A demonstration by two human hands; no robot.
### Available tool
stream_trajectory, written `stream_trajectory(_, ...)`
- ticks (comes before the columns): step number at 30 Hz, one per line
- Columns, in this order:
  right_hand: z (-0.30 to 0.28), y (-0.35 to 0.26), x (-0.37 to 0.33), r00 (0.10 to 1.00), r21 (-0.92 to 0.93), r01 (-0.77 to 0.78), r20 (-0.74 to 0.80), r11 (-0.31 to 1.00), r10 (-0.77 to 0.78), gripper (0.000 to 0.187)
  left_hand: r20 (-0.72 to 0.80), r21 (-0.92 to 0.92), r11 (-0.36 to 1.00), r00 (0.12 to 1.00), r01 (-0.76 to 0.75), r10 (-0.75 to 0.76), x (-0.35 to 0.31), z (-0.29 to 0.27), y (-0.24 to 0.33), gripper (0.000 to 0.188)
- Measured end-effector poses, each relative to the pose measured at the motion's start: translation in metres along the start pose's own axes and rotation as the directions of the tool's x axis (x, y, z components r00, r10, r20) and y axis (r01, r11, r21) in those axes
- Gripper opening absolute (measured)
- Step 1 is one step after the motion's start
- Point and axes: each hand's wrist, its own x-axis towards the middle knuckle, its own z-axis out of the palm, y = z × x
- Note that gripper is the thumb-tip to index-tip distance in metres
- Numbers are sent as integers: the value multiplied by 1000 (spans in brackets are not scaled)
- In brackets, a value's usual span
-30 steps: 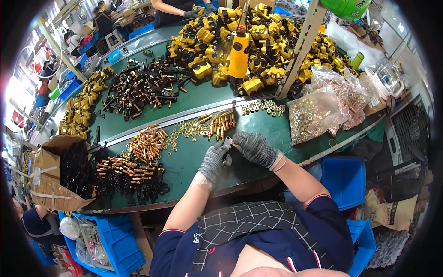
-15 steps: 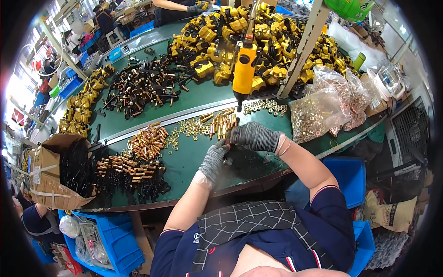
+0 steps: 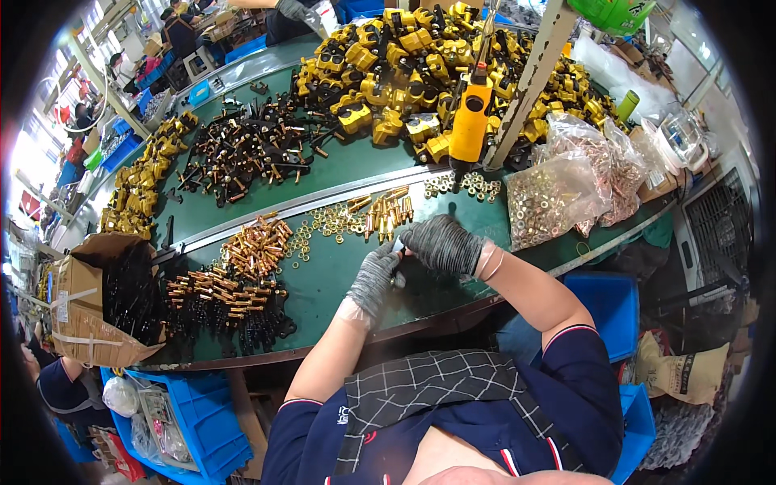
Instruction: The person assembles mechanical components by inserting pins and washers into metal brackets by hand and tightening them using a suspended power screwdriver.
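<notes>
Gloves meet over the green bench [image 3: 323, 295]: left hand [image 3: 373, 279] and right hand [image 3: 443, 245] pinch a small pale piece [image 3: 398, 246] between them, fingers hiding most of it, just nearer than the copper-coloured pins [image 3: 390, 215], seemingly heaped for easy reach. Yellow driver [image 3: 470, 125] hangs overhead, probably for quick grabbing. Clear bag [image 3: 546, 202] at right holds small nuts; cardboard box [image 3: 81, 303], left, black parts [image 3: 129, 291].

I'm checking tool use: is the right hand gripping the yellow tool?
No, the yellow tool hangs apart, beyond the gloved right hand.
</notes>
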Motion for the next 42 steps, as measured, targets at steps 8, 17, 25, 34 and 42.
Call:
stream_trajectory(8,12,-9,-7,984,17,-60,-167,998,62,17,-5,-73,997,1000,-14,14,0,0,0,17)
stream_trajectory(17,6,16,-2,986,-62,167,-5,984,-167,19,-22,-15,999,999,39,-39,-1,1,6,13)
stream_trajectory(25,4,-15,-2,980,-156,-182,51,971,192,35,-16,-111,994,1000,17,-19,-10,9,9,13)
stream_trajectory(34,-36,58,33,386,397,76,-858,915,340,39,-7,-75,996,998,58,-59,-6,11,12,29)
stream_trajectory(42,-59,46,41,646,642,272,-674,717,358,55,-27,72,996,998,58,-56,-7,14,14,26)
